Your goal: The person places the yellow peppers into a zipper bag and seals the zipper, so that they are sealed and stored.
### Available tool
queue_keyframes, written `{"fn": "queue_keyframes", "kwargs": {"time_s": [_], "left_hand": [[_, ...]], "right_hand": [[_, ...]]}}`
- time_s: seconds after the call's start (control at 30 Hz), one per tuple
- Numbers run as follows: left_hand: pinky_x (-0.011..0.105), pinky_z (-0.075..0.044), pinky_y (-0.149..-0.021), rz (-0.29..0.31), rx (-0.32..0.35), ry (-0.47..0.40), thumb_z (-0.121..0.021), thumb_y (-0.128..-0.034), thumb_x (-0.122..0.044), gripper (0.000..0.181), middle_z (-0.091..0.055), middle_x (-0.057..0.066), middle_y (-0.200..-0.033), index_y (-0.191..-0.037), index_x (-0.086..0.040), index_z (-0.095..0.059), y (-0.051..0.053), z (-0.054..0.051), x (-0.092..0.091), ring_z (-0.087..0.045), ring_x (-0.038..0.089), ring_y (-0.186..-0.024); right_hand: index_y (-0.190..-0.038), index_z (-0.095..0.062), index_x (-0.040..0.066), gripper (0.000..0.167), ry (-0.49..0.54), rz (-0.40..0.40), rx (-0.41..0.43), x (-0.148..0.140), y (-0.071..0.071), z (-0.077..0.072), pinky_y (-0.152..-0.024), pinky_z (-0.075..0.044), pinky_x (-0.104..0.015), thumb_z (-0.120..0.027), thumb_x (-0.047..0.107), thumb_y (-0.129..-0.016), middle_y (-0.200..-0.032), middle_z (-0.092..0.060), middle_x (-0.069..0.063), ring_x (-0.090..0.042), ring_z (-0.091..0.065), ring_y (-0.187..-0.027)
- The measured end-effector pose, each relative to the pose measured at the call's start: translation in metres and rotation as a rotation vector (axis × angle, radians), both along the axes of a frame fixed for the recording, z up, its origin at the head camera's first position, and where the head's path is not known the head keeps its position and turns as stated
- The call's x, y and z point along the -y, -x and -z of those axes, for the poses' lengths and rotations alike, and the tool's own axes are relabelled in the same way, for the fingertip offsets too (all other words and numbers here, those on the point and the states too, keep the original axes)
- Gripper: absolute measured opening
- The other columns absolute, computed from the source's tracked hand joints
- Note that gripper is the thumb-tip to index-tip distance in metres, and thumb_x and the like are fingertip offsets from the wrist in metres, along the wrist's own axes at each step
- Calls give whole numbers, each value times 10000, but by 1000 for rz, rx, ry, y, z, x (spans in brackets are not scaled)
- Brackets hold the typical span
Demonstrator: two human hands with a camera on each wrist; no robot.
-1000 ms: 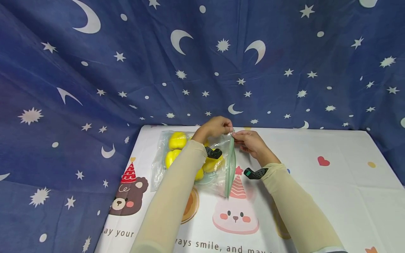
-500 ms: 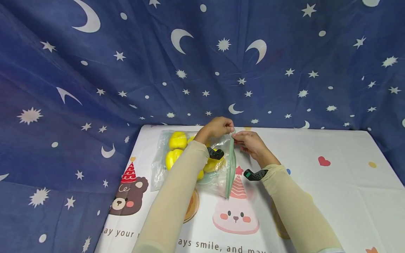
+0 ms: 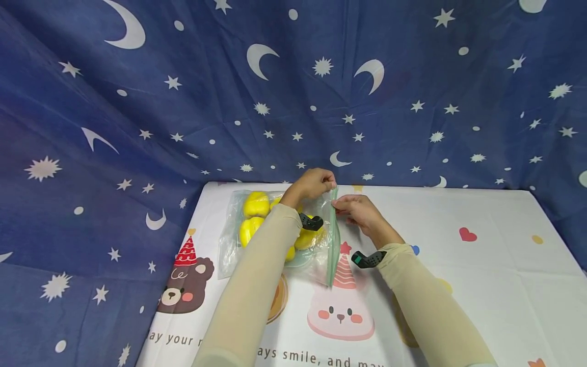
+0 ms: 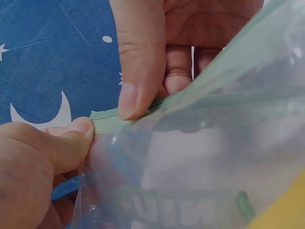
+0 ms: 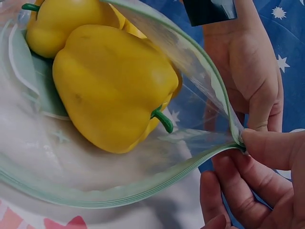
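Several yellow bell peppers (image 3: pixel 250 230) with green stems lie inside a clear zip bag (image 3: pixel 312 267) on the table. Its green zip strip (image 3: pixel 331 265) runs along the right side. My left hand (image 3: pixel 313 183) pinches the far end of that strip between thumb and fingers. Just nearer to me, my right hand (image 3: pixel 363 212) pinches the strip with its thumb and fingers. In the right wrist view the bag mouth gapes around a large pepper (image 5: pixel 112 88), and its two edges meet at the right hand's thumb (image 5: pixel 267 148). My left forearm hides part of the bag in the head view.
A white printed tablecloth (image 3: pixel 500 244) covers the table. Behind and to the left hangs a dark blue curtain (image 3: pixel 183 117) with moons and stars; the table's far edge meets it close behind my hands. Black devices (image 3: pixel 368 259) sit at both wrists.
My right hand has slid a little along the zip strip, toward me and slightly left, away from the left hand's grip. The left hand and the peppers stay about where they were.
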State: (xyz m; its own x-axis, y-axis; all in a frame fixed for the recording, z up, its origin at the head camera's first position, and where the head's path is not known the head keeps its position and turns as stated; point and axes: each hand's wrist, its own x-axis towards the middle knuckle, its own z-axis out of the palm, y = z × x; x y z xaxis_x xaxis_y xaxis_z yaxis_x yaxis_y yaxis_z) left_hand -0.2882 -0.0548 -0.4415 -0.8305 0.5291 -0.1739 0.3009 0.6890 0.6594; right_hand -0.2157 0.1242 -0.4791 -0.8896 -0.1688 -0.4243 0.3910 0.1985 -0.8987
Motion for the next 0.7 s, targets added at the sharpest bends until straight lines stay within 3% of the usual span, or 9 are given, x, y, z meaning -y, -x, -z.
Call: {"fn": "queue_keyframes", "kwargs": {"time_s": [0.7], "left_hand": [[230,-388,-706,-51,-94,1,-587,-1042,-200,166,-539,-22,-816,-933,-100,-661,2,9,-6,-511,140,-803]], "right_hand": [[-862,-755,149,168,-53,-83,-17,-2,-15,6,-691,-393,-323,-718,293,-942,-797,-721,63,-228,-616,-866]]}}
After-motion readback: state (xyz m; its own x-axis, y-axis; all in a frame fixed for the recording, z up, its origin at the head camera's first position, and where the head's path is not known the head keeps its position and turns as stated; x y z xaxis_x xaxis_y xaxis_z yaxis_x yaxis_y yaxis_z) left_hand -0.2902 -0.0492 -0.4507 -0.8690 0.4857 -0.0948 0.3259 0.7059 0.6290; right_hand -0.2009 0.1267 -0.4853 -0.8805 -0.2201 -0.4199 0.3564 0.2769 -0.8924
